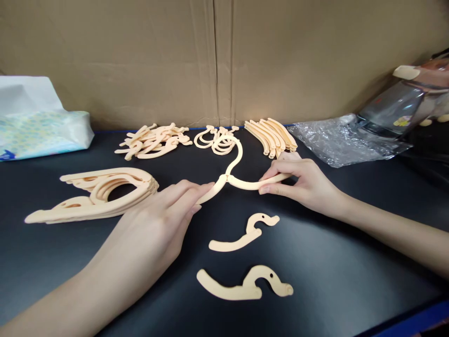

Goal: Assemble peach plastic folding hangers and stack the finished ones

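Observation:
Both hands hold a beige plastic folding hanger (244,184) above the black table, its curved hook (238,154) pointing up and away from me. My left hand (163,217) is closed round the left arm of the hanger, hiding that arm's end. With thumb and fingers, my right hand (296,180) pinches the right arm near its tip. Nearer to me lie two loose curved hanger pieces, a smaller one (235,245) and a larger one (229,292), each with a small dark hole. Beside my left hand rests a stack of folded hangers (140,194), partly covered by it.
Along the back lie a heap of hanger pieces (154,142), several loose hooks (199,140) and a row of curved arms (271,133). A tissue pack (45,126) stands at left. Crumpled clear plastic (336,142) and a transparent container (393,107) are at right, before a cardboard wall (140,61).

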